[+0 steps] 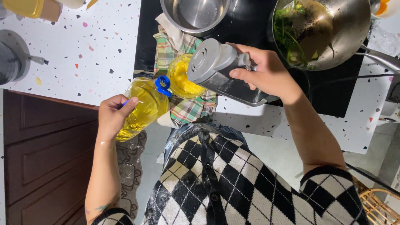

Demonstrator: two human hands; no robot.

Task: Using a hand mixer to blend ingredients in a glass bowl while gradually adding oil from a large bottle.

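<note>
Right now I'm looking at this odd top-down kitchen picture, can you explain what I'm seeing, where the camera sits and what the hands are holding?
There is no machine here. The single picture comes from a camera worn on a person's head, looking down past their black and white diamond-pattern sweater at their own two bare hands. The left hand grips a clear bottle of yellow oil, tipped toward a small bowl of yellow mixture; its blue cap hangs open. The right hand holds a grey hand blender over that bowl. The bowl sits on a checked cloth on a speckled white counter. Further back stand a steel pot and a pan with greens on a black cooktop.
</note>
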